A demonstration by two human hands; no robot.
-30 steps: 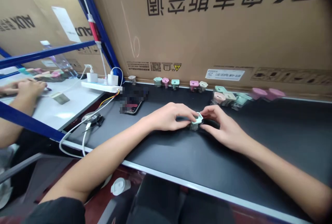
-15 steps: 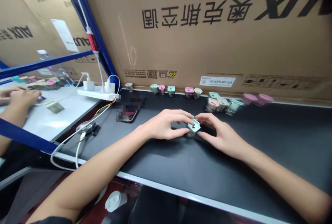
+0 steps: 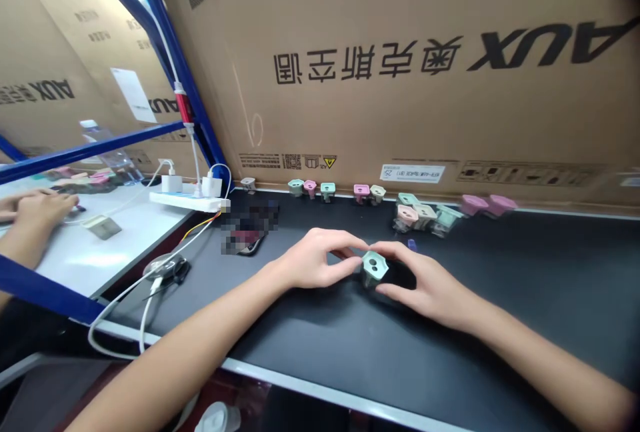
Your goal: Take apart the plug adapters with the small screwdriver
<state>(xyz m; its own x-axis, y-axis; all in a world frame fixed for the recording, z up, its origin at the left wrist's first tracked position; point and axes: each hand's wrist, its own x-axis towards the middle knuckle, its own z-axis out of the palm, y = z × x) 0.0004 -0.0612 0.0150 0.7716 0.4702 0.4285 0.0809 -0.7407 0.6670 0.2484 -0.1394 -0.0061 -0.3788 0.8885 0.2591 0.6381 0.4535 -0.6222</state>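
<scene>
Between my two hands is a small mint-green hexagonal-topped piece with two dark holes in its top face and a see-through lower body. It sits just above or on the black tabletop; which one I cannot tell. My left hand has its thumb and forefinger at the piece's left and back edges. From the other side, my right hand curls its forefinger along the back and its thumb against the lower right. The other fingers of both hands are partly hidden. A small blue-purple object shows just behind my right hand.
Several similar pink, cream and green pieces line the back edge below a large cardboard box. To the left lie a phone, cables and a power strip. Beyond a blue frame, another person's hands work.
The view has tilted upward. The piece's top has turned toward me, its holes now plainly showing, and my left fingers have moved off its top face to its edge. The blue-purple object has come into sight.
</scene>
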